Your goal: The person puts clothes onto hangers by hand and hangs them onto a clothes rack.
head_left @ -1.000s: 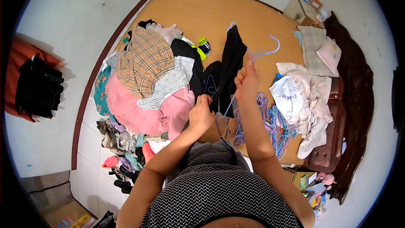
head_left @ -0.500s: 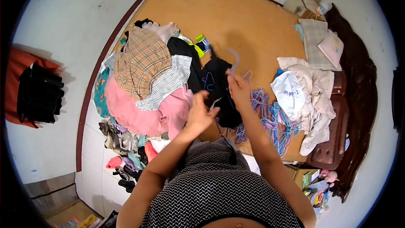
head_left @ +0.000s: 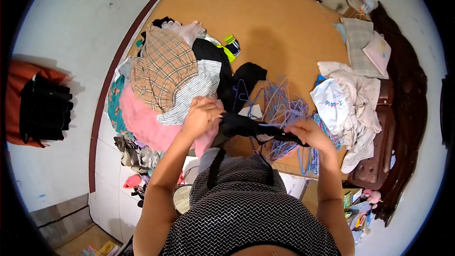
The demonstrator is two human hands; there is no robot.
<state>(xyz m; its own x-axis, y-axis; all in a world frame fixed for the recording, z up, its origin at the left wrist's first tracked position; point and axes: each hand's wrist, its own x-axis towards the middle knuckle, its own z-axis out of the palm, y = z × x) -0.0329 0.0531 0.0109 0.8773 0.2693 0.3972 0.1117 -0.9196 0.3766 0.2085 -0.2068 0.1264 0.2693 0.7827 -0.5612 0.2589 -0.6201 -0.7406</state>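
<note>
A black garment [head_left: 241, 125] is stretched sideways in front of my waist. My left hand [head_left: 204, 114] is closed on its left end, beside the striped cloth. At the other end my right hand [head_left: 310, 135] grips it, fingers wrapped round. A thin pale-purple bar, seemingly part of a hanger [head_left: 271, 124], shows along the garment's top edge. Beyond the hands lies a tangle of purple and blue hangers [head_left: 284, 102], and another black piece of clothing [head_left: 249, 73] rests on the bed with a loose hanger at its edge.
To the left is a clothes heap: a checked garment [head_left: 163, 66], a striped one [head_left: 199, 87] and a pink fluffy one [head_left: 137, 106]. Crumpled pale cloth [head_left: 362, 109] lies at the right by the dark headboard [head_left: 403, 90]. Shoes [head_left: 128, 154] stand on the floor at left.
Both hands have come nearer my body and moved apart, the right one to the right. The black garment was lifted off the bed and now spans between them.
</note>
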